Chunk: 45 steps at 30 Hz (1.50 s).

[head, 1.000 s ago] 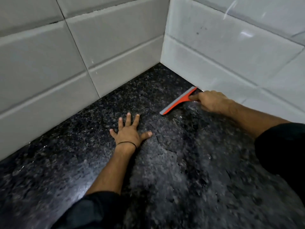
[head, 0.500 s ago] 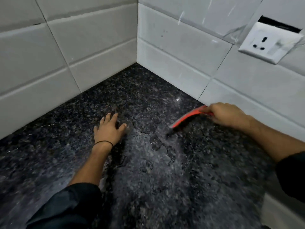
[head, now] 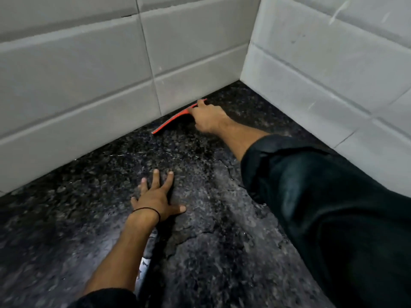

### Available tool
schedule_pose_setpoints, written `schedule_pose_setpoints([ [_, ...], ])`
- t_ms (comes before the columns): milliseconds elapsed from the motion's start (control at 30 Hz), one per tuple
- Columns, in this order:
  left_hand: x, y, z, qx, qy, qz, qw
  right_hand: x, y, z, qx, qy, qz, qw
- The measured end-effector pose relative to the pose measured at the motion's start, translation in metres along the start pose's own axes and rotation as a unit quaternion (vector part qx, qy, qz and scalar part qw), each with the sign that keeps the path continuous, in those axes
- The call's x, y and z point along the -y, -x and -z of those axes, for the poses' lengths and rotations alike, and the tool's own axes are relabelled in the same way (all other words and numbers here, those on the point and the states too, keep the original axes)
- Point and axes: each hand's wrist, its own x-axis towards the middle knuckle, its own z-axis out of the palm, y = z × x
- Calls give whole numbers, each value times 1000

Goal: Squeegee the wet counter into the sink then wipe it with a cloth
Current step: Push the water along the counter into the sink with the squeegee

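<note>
The right hand (head: 208,117) grips a thin orange plastic squeegee (head: 172,122), apparently against the grey tiled wall (head: 89,90); the left hand (head: 156,196) lies spread flat on the wet speckled black granite counter (head: 211,252).

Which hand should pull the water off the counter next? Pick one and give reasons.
Right. The right hand already grips the orange squeegee, set against the tiled wall. The left hand lies flat and empty on the wet counter.
</note>
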Motion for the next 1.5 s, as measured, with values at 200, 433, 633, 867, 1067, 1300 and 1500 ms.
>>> schedule_pose_setpoints([
  [200, 3, -6, -3, -13, -5, 3, 1000, 9, -17, -11, 18, -59, -25, 998],
  [433, 1, 8, -1, -60, 12, -13, 998, -55, 95, -18, 90, -45, -23, 995],
  [633, 3, 19, -3, -70, 25, -25, 997, -122, 233, -34, 147, 60, -54, 986],
  [867, 22, 29, -14, -157, 104, -71, 980, -95, 269, 7, 121, 34, -44, 991],
  [1067, 96, 56, -23, -278, 108, 44, 953, 22, 151, -2, 45, -110, 61, 991],
  [1300, 153, 73, -19, -151, 119, 117, 974, 179, 49, 0, 3, -125, 92, 988],
  [1500, 150, 67, -13, -135, 117, 127, 976, 232, 17, -1, 4, -132, 76, 988],
])
